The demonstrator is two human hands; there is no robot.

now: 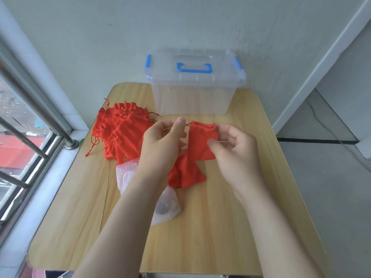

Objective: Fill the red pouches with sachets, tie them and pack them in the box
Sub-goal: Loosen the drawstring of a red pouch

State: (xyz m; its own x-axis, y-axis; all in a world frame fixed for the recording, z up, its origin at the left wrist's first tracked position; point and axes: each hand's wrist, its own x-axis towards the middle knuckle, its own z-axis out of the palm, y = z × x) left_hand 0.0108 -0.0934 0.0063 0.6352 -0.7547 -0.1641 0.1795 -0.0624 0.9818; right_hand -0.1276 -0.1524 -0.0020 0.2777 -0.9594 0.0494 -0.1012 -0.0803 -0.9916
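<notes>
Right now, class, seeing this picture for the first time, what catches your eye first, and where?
The red pouch held between both hands over the table: the left hand pinches its drawstring, the right hand pinches its right side. Then the heap of red pouches at the table's left, and the clear lidded box at its far edge.

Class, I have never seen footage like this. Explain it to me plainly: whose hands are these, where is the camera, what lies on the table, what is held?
There is no machine here: a person works with bare hands, and the single picture comes from a camera worn on their head, looking down. The left hand and right hand each pinch a drawstring of one red pouch, held above the wooden table. On the table lie a pile of red pouches, white mesh sachets and a clear box with its blue-handled lid on.
</notes>
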